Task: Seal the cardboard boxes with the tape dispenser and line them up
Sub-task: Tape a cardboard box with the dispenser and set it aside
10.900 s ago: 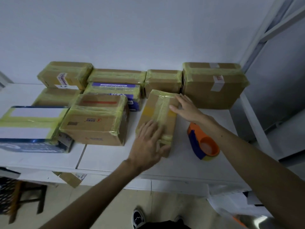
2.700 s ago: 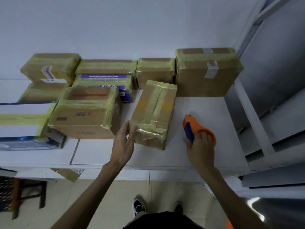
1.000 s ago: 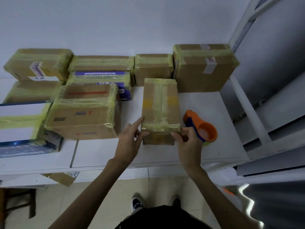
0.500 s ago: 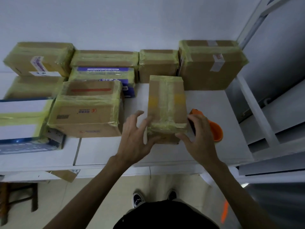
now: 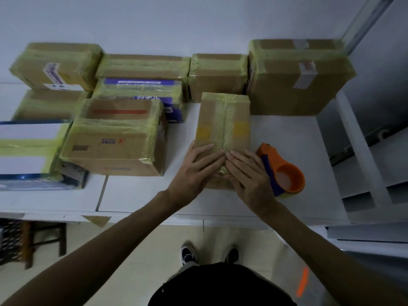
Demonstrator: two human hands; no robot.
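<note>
Both flat, fingers straight, on near end of brown, yellow-taped box (image 5: 223, 120): left hand (image 5: 196, 168), right hand (image 5: 247, 173); dispenser (image 5: 287, 177) just right of box.

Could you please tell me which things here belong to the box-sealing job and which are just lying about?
Job: narrow box pressed by left hand and right hand; tape dispenser; taped boxes at the back.
Lying about: stool below the table; brown scrap at its edge.
</note>
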